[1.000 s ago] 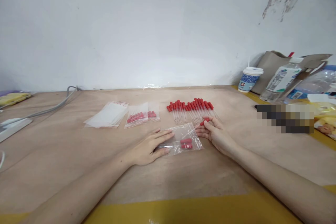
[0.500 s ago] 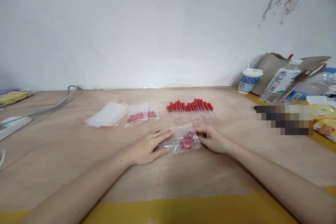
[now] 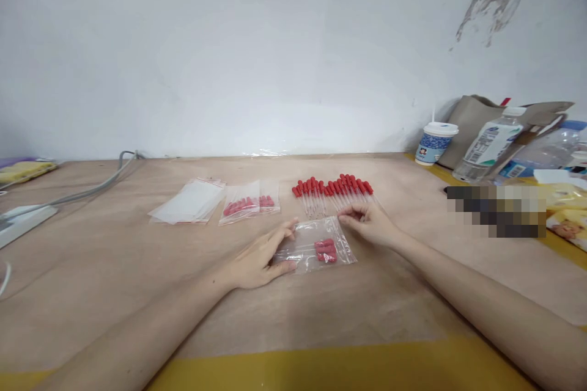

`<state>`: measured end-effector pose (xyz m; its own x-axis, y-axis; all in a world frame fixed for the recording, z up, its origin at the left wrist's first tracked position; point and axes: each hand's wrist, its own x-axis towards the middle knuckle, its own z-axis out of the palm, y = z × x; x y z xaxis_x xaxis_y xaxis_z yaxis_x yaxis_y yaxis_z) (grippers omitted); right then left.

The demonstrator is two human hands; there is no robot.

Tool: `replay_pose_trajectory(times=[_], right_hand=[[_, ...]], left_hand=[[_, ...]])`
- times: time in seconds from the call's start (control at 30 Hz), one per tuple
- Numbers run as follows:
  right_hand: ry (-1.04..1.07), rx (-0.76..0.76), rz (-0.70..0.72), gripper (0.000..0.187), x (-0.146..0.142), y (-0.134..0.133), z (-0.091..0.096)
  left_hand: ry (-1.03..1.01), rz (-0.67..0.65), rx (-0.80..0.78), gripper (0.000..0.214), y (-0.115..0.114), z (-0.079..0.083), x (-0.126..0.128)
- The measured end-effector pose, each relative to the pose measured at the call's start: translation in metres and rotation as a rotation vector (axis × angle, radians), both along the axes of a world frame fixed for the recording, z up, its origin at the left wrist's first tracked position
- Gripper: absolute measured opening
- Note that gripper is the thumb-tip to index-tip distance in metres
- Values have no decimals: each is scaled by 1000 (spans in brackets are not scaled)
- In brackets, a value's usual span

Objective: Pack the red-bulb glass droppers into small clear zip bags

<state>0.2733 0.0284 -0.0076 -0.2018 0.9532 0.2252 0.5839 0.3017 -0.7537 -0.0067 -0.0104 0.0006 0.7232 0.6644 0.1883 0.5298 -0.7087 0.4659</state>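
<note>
- Biggest risk imo: the glass stems. The row of loose droppers (image 3: pixel 334 190) lies packed side by side right at the right hand (image 3: pixel 371 224). A clumsy grab there could knock the neighbours out of line, roll some off, or snap a thin tip.
- The clear zip bag (image 3: pixel 306 243) is slick plastic on a smooth table (image 3: pixel 321 311). Only the left hand (image 3: pixel 259 258) pins it, at its left end, so if that pressure eases the bag could skid or its mouth could flop shut.
- The red-bulbed droppers in the bag (image 3: pixel 325 249) sit loose toward its right side, so tilting the bag could let them slide back out.
- Left fingers (image 3: pixel 288 233) are flat and loosely spread. The thumb is on the bag's near left corner and the fingertips are on its far left edge.
- Right fingers (image 3: pixel 351 214) are curled close together, just past the bag's far right corner and touching or nearly touching the stem ends of the row. Can't tell whether they're pinching one.
- So the bag lies between the two hands, under the left fingertips and just short of the right ones.
</note>
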Motion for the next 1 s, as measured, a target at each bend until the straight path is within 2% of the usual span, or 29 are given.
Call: replay_pose_trajectory(times=[0.07,0.13,0.23,0.33,0.5,0.63,0.8,1.0], right_hand=[[-149,139,-132,18,-4,14,5],[-280,215,-241,16,-13,28,11],[-398,164,-371,19,-32,49,19],[-438,67,-436,23,-51,67,20],[-493,-34,-466,30,-67,83,19],[-508,-54,-472,28,-73,86,22],[-477,-28,-458,25,-81,87,24],[-368,-52,-381,16,-69,84,32]], left_hand=[[-11,15,-9,24,-1,1,1],[-19,24,-5,21,-1,2,1],[-30,7,8,20,-1,2,1],[-26,-5,2,20,-1,1,1],[-22,-14,-8,21,0,1,1],[-18,-21,-4,21,0,2,1],[-22,-26,47,39,0,-1,0],[-60,-46,158,41,2,-4,0]])
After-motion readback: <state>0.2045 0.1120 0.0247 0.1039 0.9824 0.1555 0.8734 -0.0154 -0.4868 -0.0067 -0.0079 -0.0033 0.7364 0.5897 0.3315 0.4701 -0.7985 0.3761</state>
